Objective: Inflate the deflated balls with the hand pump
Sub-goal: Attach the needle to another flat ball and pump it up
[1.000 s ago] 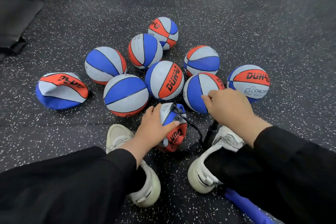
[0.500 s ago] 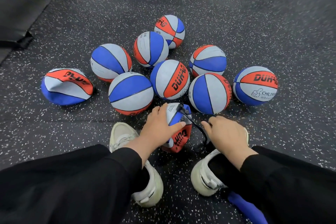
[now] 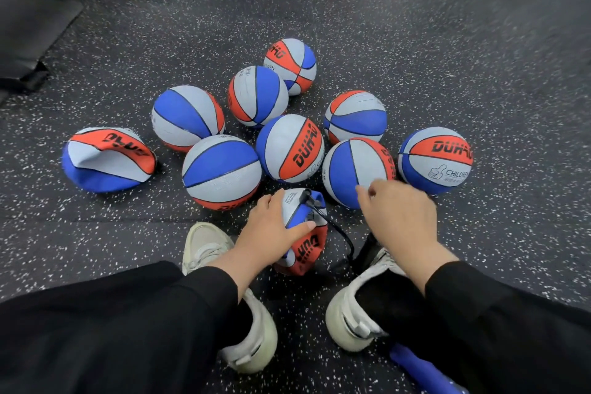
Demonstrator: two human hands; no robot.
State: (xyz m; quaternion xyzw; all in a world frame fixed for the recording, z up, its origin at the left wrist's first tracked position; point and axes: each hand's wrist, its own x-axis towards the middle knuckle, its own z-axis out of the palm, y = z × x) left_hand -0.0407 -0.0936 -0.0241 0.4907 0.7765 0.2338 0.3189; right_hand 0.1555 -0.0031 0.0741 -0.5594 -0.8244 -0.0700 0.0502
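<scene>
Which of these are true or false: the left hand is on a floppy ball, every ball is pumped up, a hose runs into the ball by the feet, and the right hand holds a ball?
1. The left hand rests on a floppy ball. True.
2. Every ball is pumped up. False: the far-left ball is collapsed too.
3. A black hose runs into the ball by the feet. True.
4. The right hand holds a ball. False: it is over the pump, fingers curled, gripping no ball.
</scene>
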